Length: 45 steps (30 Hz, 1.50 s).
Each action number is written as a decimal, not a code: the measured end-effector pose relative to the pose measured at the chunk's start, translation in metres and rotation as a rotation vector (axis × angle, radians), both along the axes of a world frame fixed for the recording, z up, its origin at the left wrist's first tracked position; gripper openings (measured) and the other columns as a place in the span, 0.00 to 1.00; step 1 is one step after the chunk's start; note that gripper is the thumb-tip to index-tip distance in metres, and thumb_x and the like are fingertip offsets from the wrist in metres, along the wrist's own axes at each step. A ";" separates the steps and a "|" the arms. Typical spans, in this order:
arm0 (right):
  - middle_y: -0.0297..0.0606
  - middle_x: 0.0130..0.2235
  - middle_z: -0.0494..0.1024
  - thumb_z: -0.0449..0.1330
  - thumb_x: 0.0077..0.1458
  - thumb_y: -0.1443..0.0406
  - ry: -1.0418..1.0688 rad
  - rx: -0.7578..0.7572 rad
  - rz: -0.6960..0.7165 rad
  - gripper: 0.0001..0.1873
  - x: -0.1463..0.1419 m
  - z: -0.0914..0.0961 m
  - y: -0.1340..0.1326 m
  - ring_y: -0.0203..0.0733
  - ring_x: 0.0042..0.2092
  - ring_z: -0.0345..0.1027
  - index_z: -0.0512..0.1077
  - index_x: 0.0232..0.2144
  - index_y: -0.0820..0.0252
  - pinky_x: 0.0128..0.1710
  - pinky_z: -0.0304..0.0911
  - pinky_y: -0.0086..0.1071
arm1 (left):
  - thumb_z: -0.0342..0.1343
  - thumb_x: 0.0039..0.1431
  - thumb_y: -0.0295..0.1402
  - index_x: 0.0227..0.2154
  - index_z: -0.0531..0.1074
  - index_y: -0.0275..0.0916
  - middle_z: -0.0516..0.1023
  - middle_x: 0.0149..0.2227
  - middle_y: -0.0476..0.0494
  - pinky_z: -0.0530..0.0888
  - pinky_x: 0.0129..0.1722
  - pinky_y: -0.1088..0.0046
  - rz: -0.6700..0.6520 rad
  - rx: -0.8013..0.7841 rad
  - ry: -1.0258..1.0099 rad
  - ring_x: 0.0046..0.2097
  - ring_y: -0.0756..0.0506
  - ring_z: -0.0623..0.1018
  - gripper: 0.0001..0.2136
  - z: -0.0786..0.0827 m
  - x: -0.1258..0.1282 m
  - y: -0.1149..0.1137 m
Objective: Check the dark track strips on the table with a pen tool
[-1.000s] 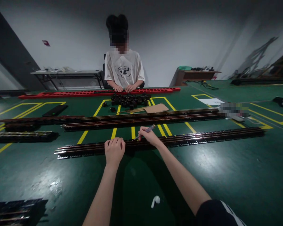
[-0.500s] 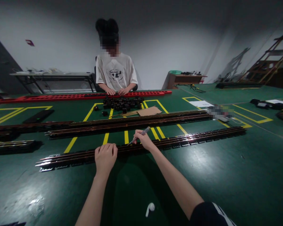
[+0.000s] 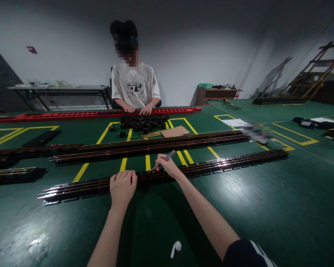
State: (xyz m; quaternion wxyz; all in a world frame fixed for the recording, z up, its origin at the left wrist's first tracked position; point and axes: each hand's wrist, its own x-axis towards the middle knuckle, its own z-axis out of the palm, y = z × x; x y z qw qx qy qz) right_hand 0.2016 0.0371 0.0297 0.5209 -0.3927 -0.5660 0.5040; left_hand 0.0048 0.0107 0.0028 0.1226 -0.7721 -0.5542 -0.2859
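A long dark rail (image 3: 225, 163) with copper strips lies across the green table in front of me. My left hand (image 3: 123, 187) rests on its near edge with fingers curled over it. My right hand (image 3: 168, 165) pinches a thin pen-like tool (image 3: 163, 160) whose tip points down at the rail between my hands.
Two more long rails (image 3: 156, 142) lie parallel behind. A person in a white shirt (image 3: 135, 87) sits opposite with both hands on a long red rail (image 3: 72, 115). A pile of small black parts (image 3: 143, 121), a cardboard piece (image 3: 176, 131) and a white earbud (image 3: 176, 248) lie on the table.
The view has swung a little to the right, so everything sits further left in the picture. My hands keep their places on the rail; the tool stays in my right hand.
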 end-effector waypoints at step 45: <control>0.28 0.15 0.68 0.54 0.48 0.69 -0.003 -0.038 0.016 0.11 0.003 0.005 -0.003 0.33 0.22 0.64 0.61 0.16 0.58 0.31 0.60 0.29 | 0.40 0.62 0.32 0.32 0.75 0.35 0.79 0.34 0.41 0.62 0.42 0.62 0.027 -0.013 0.023 0.38 0.42 0.74 0.17 0.003 0.020 -0.004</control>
